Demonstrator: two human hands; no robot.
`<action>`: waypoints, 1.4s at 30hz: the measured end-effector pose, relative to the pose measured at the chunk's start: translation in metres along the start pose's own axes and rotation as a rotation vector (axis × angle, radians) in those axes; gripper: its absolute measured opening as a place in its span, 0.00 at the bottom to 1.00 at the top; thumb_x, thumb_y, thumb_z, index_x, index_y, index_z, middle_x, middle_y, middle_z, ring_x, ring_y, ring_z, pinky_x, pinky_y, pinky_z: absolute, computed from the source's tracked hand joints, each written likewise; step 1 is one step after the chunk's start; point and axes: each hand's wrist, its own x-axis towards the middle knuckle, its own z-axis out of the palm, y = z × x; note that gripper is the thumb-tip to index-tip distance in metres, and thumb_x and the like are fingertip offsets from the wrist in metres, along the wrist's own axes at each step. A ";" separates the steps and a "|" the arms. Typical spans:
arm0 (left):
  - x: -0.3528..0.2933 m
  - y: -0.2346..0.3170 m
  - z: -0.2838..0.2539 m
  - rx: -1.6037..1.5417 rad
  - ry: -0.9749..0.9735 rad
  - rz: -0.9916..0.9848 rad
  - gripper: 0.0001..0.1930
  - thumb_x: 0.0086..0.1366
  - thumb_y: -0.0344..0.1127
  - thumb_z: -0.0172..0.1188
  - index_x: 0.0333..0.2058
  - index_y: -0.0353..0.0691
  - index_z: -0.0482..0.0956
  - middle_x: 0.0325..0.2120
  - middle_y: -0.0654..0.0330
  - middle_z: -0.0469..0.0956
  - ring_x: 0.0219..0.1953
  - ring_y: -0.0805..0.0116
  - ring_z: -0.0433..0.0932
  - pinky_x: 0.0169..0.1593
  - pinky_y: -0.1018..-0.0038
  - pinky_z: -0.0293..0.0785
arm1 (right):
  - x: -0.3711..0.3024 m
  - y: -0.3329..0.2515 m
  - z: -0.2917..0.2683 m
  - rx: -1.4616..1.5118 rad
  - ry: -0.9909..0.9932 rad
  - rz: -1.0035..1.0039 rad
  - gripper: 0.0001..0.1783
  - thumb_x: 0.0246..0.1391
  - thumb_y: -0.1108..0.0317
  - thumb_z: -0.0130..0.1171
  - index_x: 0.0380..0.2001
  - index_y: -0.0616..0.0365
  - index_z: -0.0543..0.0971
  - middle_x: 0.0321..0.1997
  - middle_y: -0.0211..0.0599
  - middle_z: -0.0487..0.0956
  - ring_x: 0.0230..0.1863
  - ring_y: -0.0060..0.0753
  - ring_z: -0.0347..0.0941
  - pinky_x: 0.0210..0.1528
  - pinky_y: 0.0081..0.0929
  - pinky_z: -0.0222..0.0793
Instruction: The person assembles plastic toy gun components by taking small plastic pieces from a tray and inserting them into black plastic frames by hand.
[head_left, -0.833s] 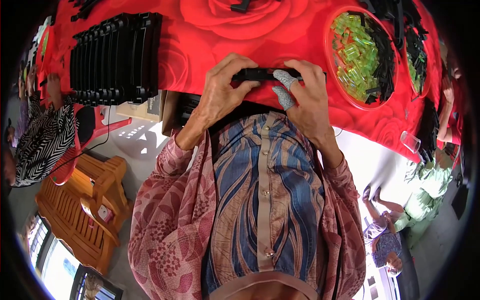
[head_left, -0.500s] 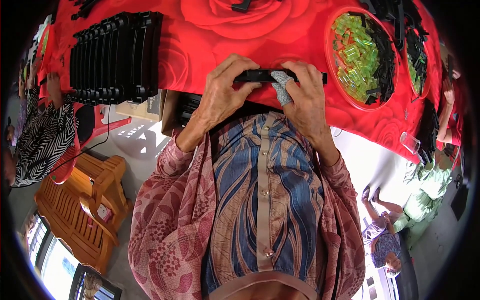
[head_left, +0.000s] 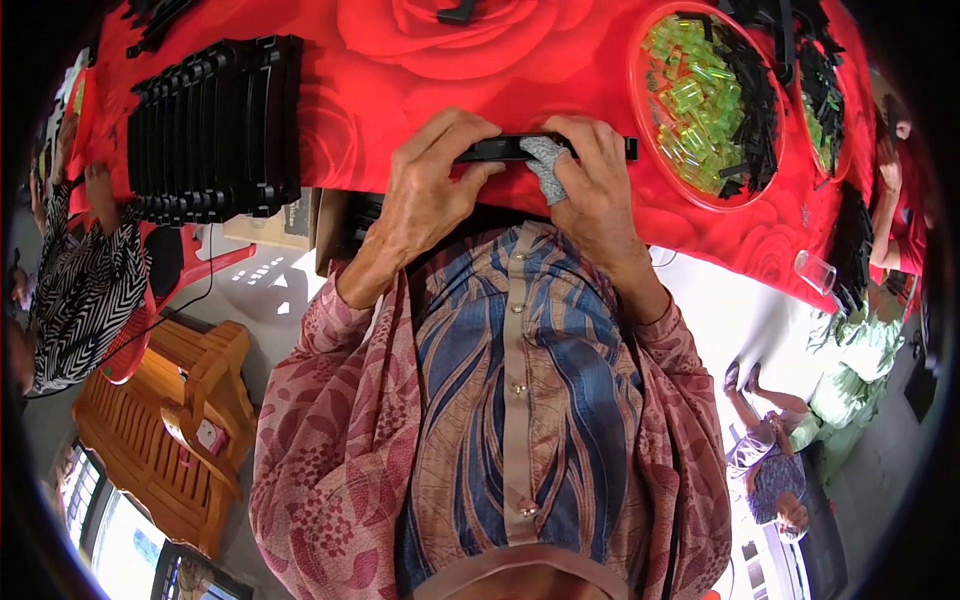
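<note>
Both my hands hold a long, narrow black plastic part level above the front edge of the red table. My left hand is closed on its left end, thumb below and fingers on top. Around the right portion, my right hand is closed too, with a grey cloth wrap on one finger or the thumb pressed against the part. The part's right tip sticks out past my right fingers. Any small piece under my fingertips is hidden.
Left on the red rose-patterned tablecloth lies a row of similar black parts. A red-rimmed tray of clear yellow-green pieces and black strips stands right. A clear cup lies near the right edge. Other people sit at both sides.
The whole view has shifted slightly, moving the table items a little left. Both hands keep their grip on the black part, with hardly any change in pose.
</note>
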 end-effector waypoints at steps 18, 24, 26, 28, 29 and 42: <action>-0.004 -0.023 0.004 0.036 -0.003 -0.062 0.17 0.47 0.22 0.70 0.38 0.36 0.81 0.35 0.56 0.79 0.39 0.57 0.76 0.47 0.65 0.72 | -0.017 0.013 -0.019 -0.122 0.090 0.089 0.21 0.43 0.78 0.65 0.45 0.67 0.78 0.50 0.46 0.76 0.50 0.51 0.71 0.52 0.43 0.67; -0.002 -0.033 0.010 0.117 0.033 0.028 0.22 0.47 0.23 0.71 0.45 0.37 0.80 0.41 0.54 0.79 0.44 0.52 0.74 0.49 0.63 0.71 | -0.023 0.013 -0.021 -0.134 0.074 0.110 0.15 0.42 0.81 0.62 0.38 0.69 0.78 0.48 0.47 0.77 0.47 0.51 0.71 0.50 0.44 0.67; -0.003 -0.031 0.008 0.116 0.017 -0.001 0.25 0.47 0.23 0.71 0.48 0.38 0.79 0.44 0.53 0.77 0.46 0.52 0.74 0.51 0.63 0.71 | -0.026 0.012 -0.021 -0.105 0.080 0.142 0.15 0.40 0.82 0.61 0.36 0.70 0.78 0.49 0.48 0.78 0.47 0.51 0.72 0.50 0.43 0.67; -0.005 -0.027 0.008 0.112 0.002 -0.029 0.28 0.47 0.23 0.71 0.51 0.38 0.78 0.46 0.51 0.76 0.48 0.51 0.74 0.52 0.63 0.71 | -0.026 0.008 -0.022 -0.097 0.094 0.149 0.16 0.40 0.82 0.62 0.37 0.70 0.78 0.50 0.48 0.78 0.48 0.51 0.72 0.51 0.43 0.68; -0.006 -0.025 0.008 0.097 0.040 -0.057 0.30 0.46 0.22 0.72 0.52 0.38 0.77 0.48 0.50 0.76 0.50 0.51 0.75 0.54 0.64 0.72 | -0.026 0.007 -0.022 -0.090 0.109 0.152 0.17 0.39 0.82 0.63 0.38 0.70 0.78 0.51 0.48 0.78 0.49 0.52 0.72 0.51 0.43 0.68; -0.001 -0.008 0.000 0.407 0.006 0.043 0.32 0.46 0.27 0.73 0.53 0.40 0.76 0.51 0.54 0.74 0.56 0.52 0.70 0.56 0.60 0.66 | -0.027 0.011 -0.022 -0.104 0.105 0.151 0.24 0.40 0.81 0.64 0.46 0.70 0.77 0.53 0.48 0.76 0.51 0.54 0.73 0.52 0.43 0.71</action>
